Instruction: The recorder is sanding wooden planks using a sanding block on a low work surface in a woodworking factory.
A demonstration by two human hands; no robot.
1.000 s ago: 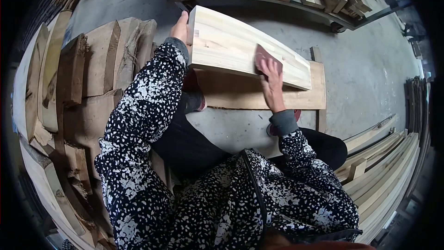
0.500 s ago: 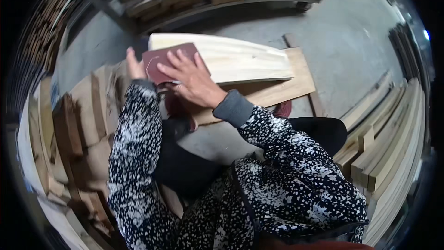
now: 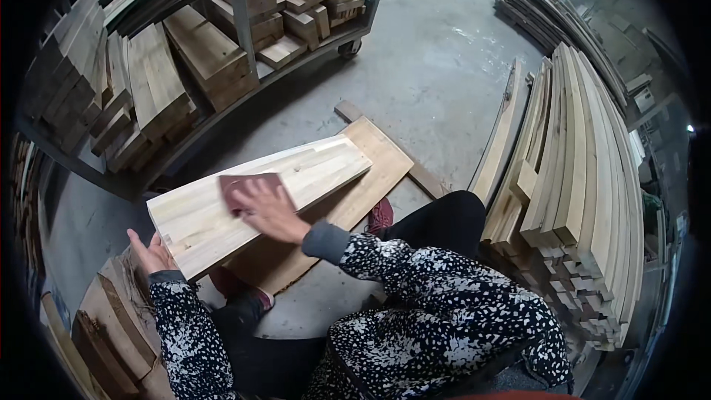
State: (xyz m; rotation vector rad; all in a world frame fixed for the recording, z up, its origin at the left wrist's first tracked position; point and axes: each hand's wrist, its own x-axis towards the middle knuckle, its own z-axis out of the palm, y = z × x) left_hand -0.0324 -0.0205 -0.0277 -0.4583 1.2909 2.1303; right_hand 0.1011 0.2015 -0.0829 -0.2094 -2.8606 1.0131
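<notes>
A pale, glued-up wooden board [image 3: 194, 215] lies slanting in front of me on a wider light-brown plank [image 3: 386, 152]. My right hand [image 3: 270, 210] presses a reddish-brown sheet of sandpaper [image 3: 235, 191] flat on the board's upper face, near its middle. The fingers are stretched over the sheet and slightly blurred. At the board's near left end is my left hand [image 3: 152, 254], its thumb and fingers apart. Its palm faces the end edge; whether it touches the wood is hard to see.
A metal-framed cart [image 3: 248, 85] loaded with wooden blocks stands at the far left. On the right lies a tall stack of long boards [image 3: 581, 155], with darker strips [image 3: 544, 18] behind it. Wood pieces [image 3: 111, 318] are piled by my left arm. A narrow batten [image 3: 426, 176] lies under the plank.
My right hand and the sandpaper have moved along the board from its left end toward its middle. The view has swung, showing more of the cart and the right-hand stack.
</notes>
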